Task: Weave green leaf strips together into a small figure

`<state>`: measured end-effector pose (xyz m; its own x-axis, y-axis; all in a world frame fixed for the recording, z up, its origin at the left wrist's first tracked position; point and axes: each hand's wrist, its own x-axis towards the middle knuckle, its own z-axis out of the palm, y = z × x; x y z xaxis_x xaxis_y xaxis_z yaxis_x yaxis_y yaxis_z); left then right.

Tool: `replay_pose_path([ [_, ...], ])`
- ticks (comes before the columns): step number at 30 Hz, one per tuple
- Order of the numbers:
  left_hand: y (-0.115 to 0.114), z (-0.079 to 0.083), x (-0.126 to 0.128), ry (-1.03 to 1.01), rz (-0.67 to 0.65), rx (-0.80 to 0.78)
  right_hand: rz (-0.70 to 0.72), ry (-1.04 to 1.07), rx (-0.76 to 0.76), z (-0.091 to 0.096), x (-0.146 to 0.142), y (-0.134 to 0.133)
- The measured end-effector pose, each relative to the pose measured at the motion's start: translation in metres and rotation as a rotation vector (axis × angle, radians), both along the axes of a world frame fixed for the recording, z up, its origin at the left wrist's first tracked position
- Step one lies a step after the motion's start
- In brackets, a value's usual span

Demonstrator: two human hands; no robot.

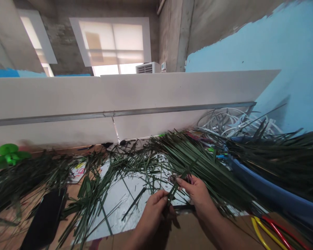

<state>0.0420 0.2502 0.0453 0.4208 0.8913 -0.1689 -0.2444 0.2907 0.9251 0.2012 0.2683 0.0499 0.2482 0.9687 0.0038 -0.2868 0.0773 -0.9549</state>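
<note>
Low over the middle of the work surface, my left hand pinches the lower part of a dark green leaf strip between thumb and fingers. My right hand grips the same strip higher up, thumb on top, and the strip's tip sticks out up and to the right. Something small and purplish shows by the right fingers, too unclear to name. Long green leaves lie in a thick bundle just beyond and right of my right hand. Loose cut leaf pieces are scattered on the white sheet beyond my hands.
A blue tub full of leaves stands at right, with red and yellow tool handles in front. White coiled strips lie behind. At left are a black phone-like slab, more leaves and a green fan. A white partition closes the back.
</note>
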Motion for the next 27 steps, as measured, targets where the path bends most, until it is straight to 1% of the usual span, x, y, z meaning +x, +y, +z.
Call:
replay_pose_path([
  [3,0.001,-0.006,0.001,-0.045,0.013,-0.042,-0.024,0.007,-0.010,0.001,0.000,0.000],
  [9,0.005,-0.019,0.004,-0.123,0.059,-0.064,-0.050,0.031,0.007,-0.001,0.004,0.003],
  [11,0.008,-0.019,0.001,-0.088,0.086,-0.033,-0.052,0.027,0.021,-0.003,0.006,0.004],
  [15,0.014,-0.015,-0.007,0.044,0.161,0.118,-0.048,-0.010,0.033,-0.006,0.008,0.006],
  [18,0.017,-0.015,-0.011,0.074,0.171,0.160,-0.029,-0.048,0.044,-0.010,0.008,0.008],
  [22,0.019,-0.021,-0.010,0.042,0.159,0.107,-0.032,-0.073,0.042,-0.011,0.008,0.008],
  [27,0.019,-0.023,-0.007,0.015,0.133,0.026,-0.021,-0.075,0.059,-0.006,0.004,0.003],
])
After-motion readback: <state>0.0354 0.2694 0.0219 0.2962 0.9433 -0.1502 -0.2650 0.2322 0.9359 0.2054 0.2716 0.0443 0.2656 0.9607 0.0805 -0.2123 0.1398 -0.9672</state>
